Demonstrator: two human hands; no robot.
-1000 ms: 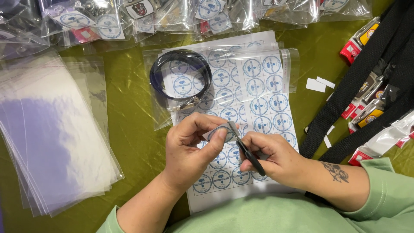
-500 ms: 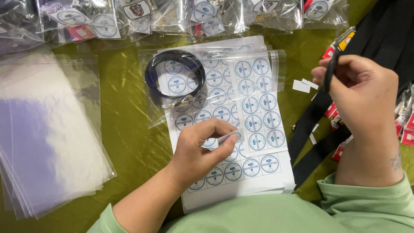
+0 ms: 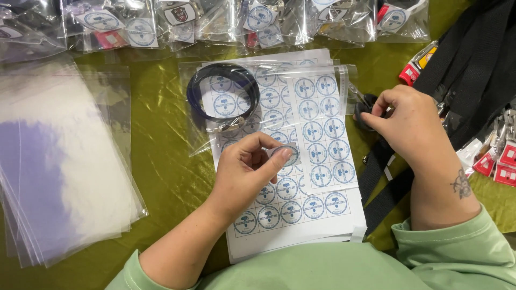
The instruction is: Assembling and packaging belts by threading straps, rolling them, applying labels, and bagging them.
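Observation:
My left hand [image 3: 244, 172] pinches a small round sticker [image 3: 287, 154] over a white sheet of round blue-and-white stickers [image 3: 322, 161] lying on the green cloth. My right hand [image 3: 411, 129] sits at the sheet's right edge, fingers closed on small black-handled scissors [image 3: 363, 104] whose blades point up and left. A clear bag holding a coiled black strap [image 3: 223, 91] lies on the upper left part of the sheet, apart from both hands.
A stack of empty clear bags [image 3: 59, 161] lies at the left. Filled, labelled bags [image 3: 215, 21] line the far edge. Black lanyards [image 3: 467, 75] and red-tagged clips [image 3: 502, 161] crowd the right side. Green cloth [image 3: 166, 177] shows between the stack and the sheet.
My right hand left the sheet, swung to the right with the scissors, and has come back down to the sheet's right edge. My left hand kept the cut sticker and lifted it slightly.

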